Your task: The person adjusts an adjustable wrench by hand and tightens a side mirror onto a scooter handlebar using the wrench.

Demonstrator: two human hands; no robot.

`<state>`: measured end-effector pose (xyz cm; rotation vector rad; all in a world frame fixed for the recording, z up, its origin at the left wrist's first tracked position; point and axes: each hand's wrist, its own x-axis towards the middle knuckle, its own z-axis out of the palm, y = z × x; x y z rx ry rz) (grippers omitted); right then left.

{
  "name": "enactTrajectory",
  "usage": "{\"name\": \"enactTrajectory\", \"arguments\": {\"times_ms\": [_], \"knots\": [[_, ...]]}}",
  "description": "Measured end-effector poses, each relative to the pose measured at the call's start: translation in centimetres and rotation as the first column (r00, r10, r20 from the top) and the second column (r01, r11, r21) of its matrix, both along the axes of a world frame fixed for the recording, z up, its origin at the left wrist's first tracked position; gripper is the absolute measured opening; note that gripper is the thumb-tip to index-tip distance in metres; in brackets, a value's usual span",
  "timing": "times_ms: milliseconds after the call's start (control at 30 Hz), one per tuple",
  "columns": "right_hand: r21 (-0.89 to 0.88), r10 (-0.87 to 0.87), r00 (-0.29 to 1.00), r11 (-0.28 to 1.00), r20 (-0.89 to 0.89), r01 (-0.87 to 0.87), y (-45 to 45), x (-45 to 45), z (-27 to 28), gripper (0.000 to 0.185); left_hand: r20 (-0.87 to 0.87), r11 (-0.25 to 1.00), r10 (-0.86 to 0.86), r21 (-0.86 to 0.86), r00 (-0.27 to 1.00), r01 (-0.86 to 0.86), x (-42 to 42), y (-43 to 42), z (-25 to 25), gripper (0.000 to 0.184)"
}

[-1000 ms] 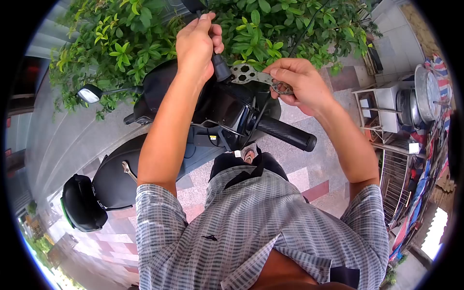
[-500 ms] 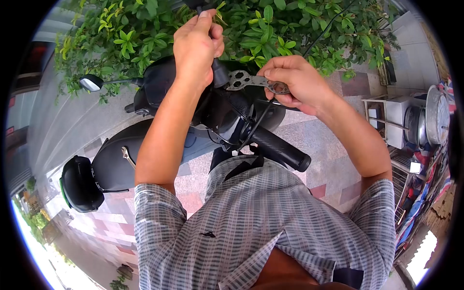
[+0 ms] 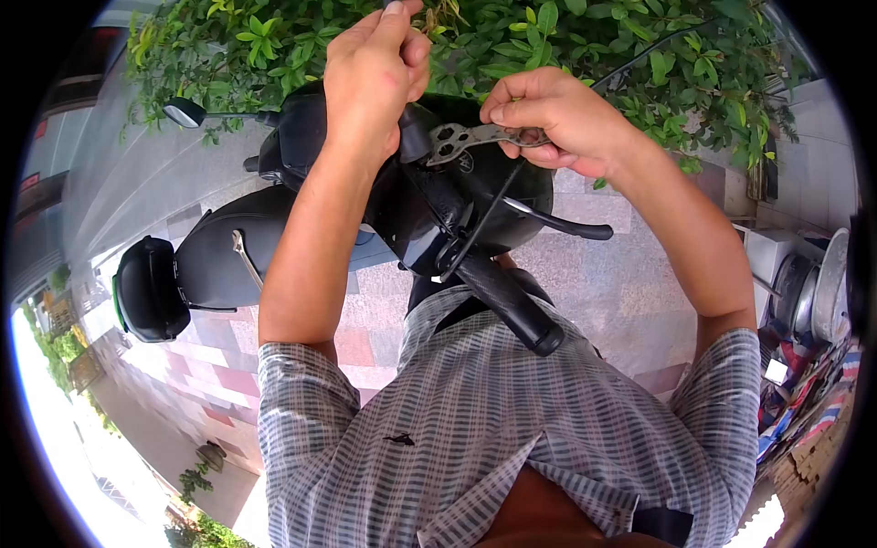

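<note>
My left hand is closed around a dark stem near the top edge, with a black cylindrical part below it. My right hand pinches the near end of a flat grey multi-hole wrench. The wrench's far head lies against the base of the black part. Under both hands is a black scooter with a textured handlebar grip pointing down to the right and a brake lever beside it. What the stem leads to at the top is cut off.
Leafy bushes stand behind the scooter. A round mirror sticks out left. Another wrench lies on the seat, near a black top box. Metal pans and striped cloth are at the right.
The handlebar grip has swung downward and the brake lever now shows. My left hand has shifted slightly up. Both hands keep their holds, and the wrench head stays at the black part.
</note>
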<state>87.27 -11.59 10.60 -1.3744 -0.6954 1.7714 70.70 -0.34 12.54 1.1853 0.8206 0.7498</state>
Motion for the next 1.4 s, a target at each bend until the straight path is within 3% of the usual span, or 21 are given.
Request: {"name": "enactTrajectory", "arguments": {"times_ms": [600, 733, 900, 1033, 1167, 1300, 1400], "knots": [[0.073, 0.044, 0.998, 0.996, 0.042, -0.047, 0.2, 0.5, -1.4, 0.017, -0.038, 0.996, 0.082, 0.034, 0.996, -0.081, 0.5, -0.2, 0.3, 0.037], [0.128, -0.015, 0.971, 0.992, 0.238, -0.016, -1.1, -1.7, 0.3, 0.021, -0.023, 0.994, 0.104, 0.016, 0.994, -0.104, 0.5, -0.2, 0.1, 0.034], [-0.020, -0.016, 0.991, 1.000, 0.134, 0.019, -1.7, -1.7, 2.1, 0.024, 0.015, 0.996, 0.094, 0.004, 0.995, -0.094, 0.0, -0.2, -0.3, 0.032], [-0.029, -0.063, 0.996, 0.997, 0.064, 0.065, -2.9, -1.7, 3.4, 0.027, 0.047, 0.996, 0.090, -0.007, 0.995, -0.089, -0.1, 0.3, -0.9, 0.031], [0.021, -0.299, 0.948, 0.954, 0.111, 0.299, -5.6, -3.0, 3.9, 0.029, 0.055, 0.995, 0.089, -0.041, 0.994, -0.087, -0.2, 0.6, -1.0, 0.031], [0.165, -0.375, 0.927, 0.915, 0.005, 0.369, -8.3, -2.1, 3.4, 0.038, 0.043, 0.997, 0.068, -0.032, 0.997, -0.067, -0.2, 0.7, -1.1, 0.033], [0.219, -0.337, 0.933, 0.908, -0.124, 0.357, -9.8, -0.9, 2.7, 0.048, 0.016, 0.997, 0.072, -0.030, 0.997, -0.071, -0.1, 0.5, -0.6, 0.033]]}}
